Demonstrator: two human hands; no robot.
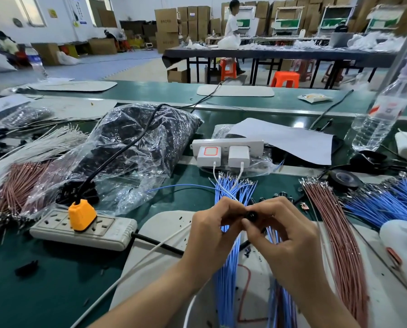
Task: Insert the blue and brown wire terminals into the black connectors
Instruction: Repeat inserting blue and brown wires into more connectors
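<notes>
My left hand and my right hand meet above a white mat. A small round black connector is pinched in my right fingertips. My left fingers are curled and pinch at the connector's left side; what they hold is hidden. Under the hands lies a bundle of blue wires with metal terminals at the far end. To the right lies a long bundle of brown wires. Several loose black connectors sit just beyond my hands.
A white power strip with an orange plug sits at the left. A plastic bag of black parts lies behind it. Another strip with two white chargers, a water bottle, black tape and more blue wires surround the mat.
</notes>
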